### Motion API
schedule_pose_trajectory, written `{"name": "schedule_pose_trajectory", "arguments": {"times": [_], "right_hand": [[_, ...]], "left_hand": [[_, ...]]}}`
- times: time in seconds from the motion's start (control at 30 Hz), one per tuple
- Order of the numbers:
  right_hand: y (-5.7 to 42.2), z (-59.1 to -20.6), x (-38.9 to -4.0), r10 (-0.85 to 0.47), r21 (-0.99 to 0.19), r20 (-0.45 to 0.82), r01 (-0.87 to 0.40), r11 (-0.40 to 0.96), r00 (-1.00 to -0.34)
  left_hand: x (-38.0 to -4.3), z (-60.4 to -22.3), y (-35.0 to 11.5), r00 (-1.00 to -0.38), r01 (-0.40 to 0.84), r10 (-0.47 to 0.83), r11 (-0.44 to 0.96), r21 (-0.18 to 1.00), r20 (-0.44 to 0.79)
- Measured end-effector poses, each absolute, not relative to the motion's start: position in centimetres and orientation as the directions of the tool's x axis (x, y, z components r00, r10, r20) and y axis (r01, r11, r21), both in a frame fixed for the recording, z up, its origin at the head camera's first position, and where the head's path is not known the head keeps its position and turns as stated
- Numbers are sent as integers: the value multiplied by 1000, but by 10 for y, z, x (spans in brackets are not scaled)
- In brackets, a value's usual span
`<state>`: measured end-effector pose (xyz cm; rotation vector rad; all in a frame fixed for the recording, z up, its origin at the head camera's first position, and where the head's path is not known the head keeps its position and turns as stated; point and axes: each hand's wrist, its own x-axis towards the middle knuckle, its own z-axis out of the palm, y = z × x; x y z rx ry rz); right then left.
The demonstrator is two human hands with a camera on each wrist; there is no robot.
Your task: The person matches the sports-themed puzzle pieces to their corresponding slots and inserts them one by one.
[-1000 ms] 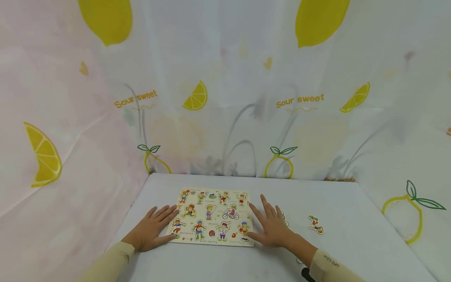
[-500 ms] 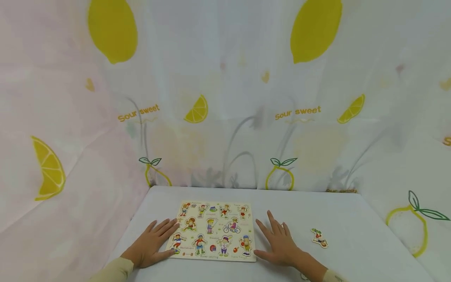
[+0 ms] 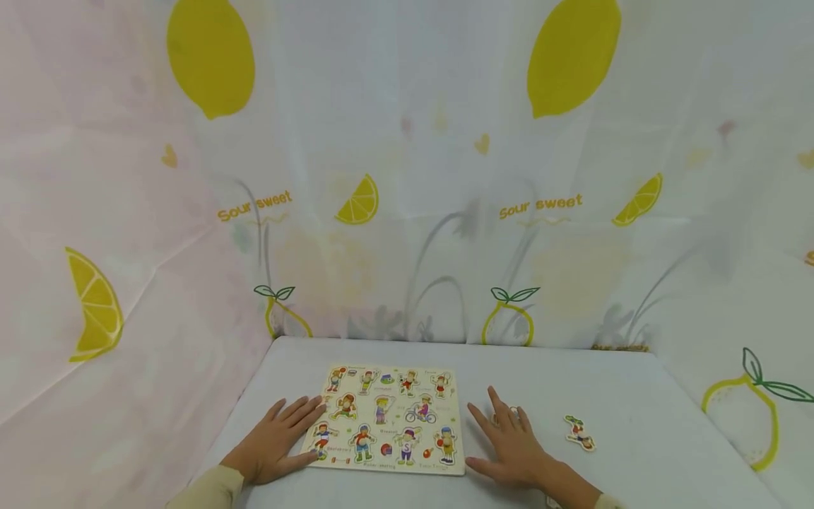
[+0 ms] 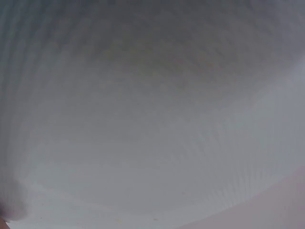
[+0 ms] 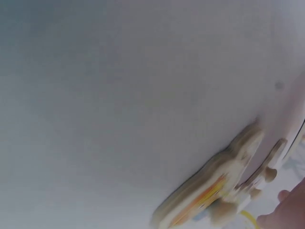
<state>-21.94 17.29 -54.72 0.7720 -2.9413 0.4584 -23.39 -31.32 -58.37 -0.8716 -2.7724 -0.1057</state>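
In the head view a pale wooden puzzle board (image 3: 364,416), filled with sports figures with knobs, lies flat on the table. My left hand (image 3: 273,442) lies flat at its left side, fingertips and thumb over the edge, holding nothing. My right hand (image 3: 511,445) is spread beside the right edge, thumb tip right by the board's corner. Behind its fingers a loose piece (image 3: 514,410) shows partly. Seen from the right wrist, two knobbed wooden pieces (image 5: 205,198) lie near the fingers (image 5: 290,210). The left wrist view holds mostly blurred white surface.
A loose figure piece (image 3: 579,433) lies on the white table (image 3: 636,403) to the right of my right hand. Another piece (image 3: 552,502) is cut off by the bottom of the head view. A lemon-printed cloth (image 3: 439,170) stands behind the table.
The head view has tilted upward, so the table sits lower. My right hand has drawn slightly right, away from the board's edge. My left hand stays at the left edge.
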Motion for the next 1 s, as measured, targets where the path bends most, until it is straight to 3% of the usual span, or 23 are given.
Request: {"name": "schedule_pose_trajectory", "arguments": {"times": [0.27, 0.57, 0.8, 1.0], "right_hand": [[199, -549, -211, -519, -264, 120, -531, 805, -846], [231, -556, -202, -558, -302, 252, -612, 731, -790], [242, -553, -211, -478, -426, 326, -578, 696, -816], [247, -547, -221, -441, -523, 283, -523, 674, -852]], "left_hand": [[-238, -585, -313, -788, 578, 560, 816, -5, 256], [-236, -586, -313, -798, 579, 560, 815, 23, 222], [-239, -582, -312, -771, 594, 576, 804, -20, 270], [-238, -580, -313, -799, 576, 556, 817, 22, 229]]}}
